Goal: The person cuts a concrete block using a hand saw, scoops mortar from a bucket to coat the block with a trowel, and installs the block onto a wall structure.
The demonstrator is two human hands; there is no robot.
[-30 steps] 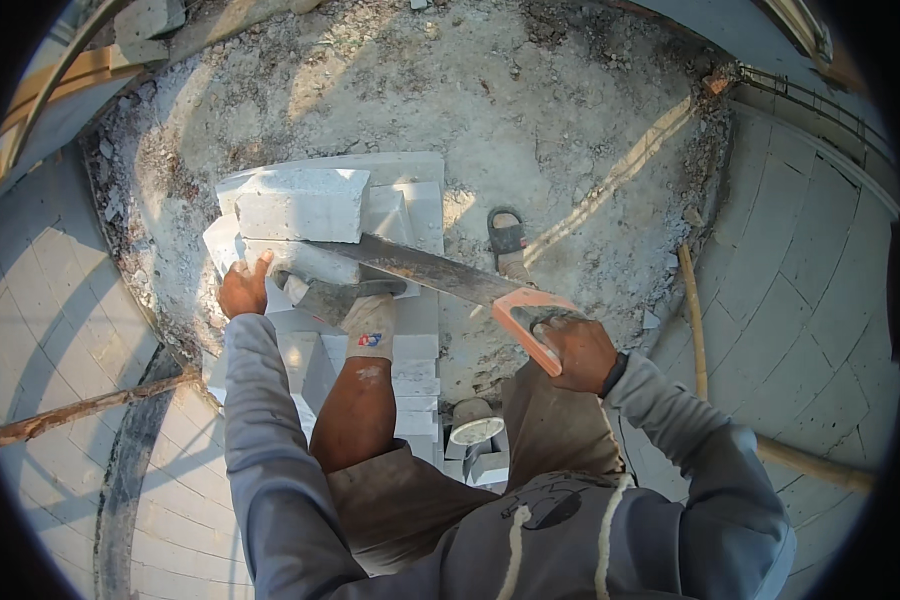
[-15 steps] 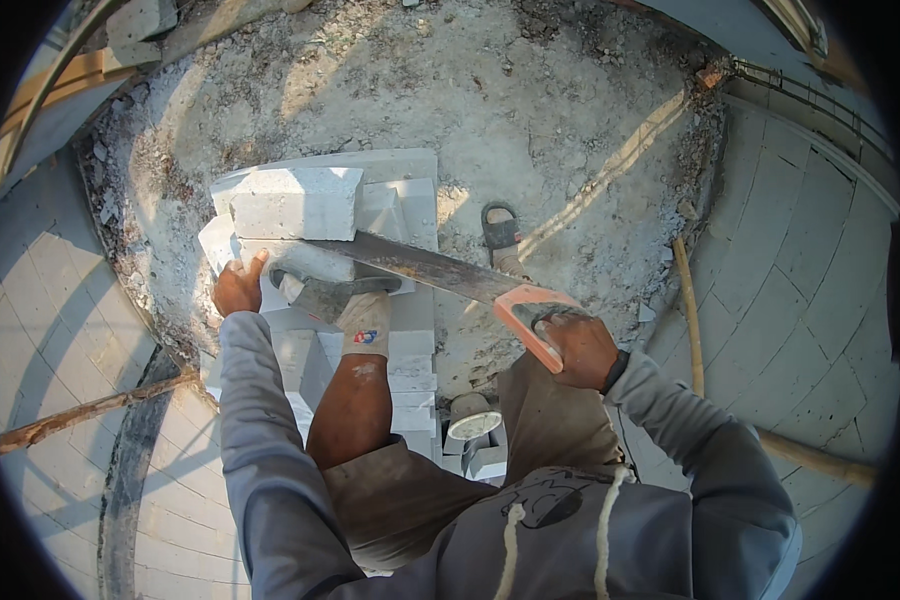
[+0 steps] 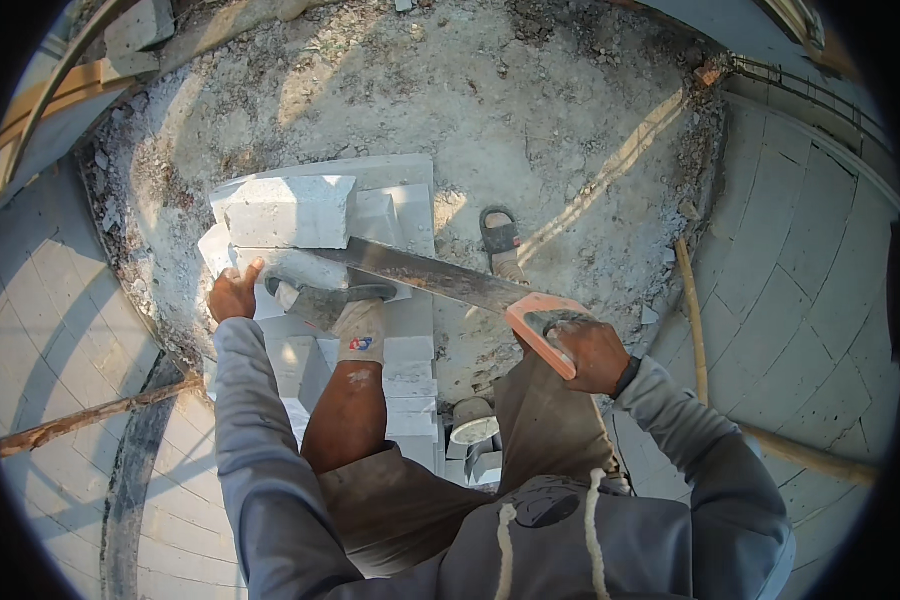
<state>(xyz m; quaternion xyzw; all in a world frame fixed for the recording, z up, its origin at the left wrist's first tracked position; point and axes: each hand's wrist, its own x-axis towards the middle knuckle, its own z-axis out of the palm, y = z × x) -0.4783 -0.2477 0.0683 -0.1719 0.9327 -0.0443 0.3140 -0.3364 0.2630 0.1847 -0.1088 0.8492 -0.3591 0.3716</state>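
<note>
My right hand point(image 3: 588, 352) is wrapped around the orange handle of a handsaw point(image 3: 432, 276). The dark blade slants up and left, its far end at a pale white block point(image 3: 288, 214) on top of a stack. A cut line runs along the near side of that block, and the blade's tip is hidden there. My left hand point(image 3: 234, 293) grips the left end of the block at the near side of the cut, thumb on top and fingers partly hidden. My left foot, in a sandal point(image 3: 320, 300), presses on the block just beside this hand.
More white blocks point(image 3: 410, 350) are stacked beneath. My other sandalled foot point(image 3: 499, 232) stands on rough, dusty ground point(image 3: 570, 130). A round pale container point(image 3: 474, 430) sits between my legs. Block walls point(image 3: 770, 220) rise on both sides, with wooden poles point(image 3: 690, 320) against them.
My right hand has moved slightly right and down, drawing the saw back a little from the block. My left hand and foot hold nearly the same place.
</note>
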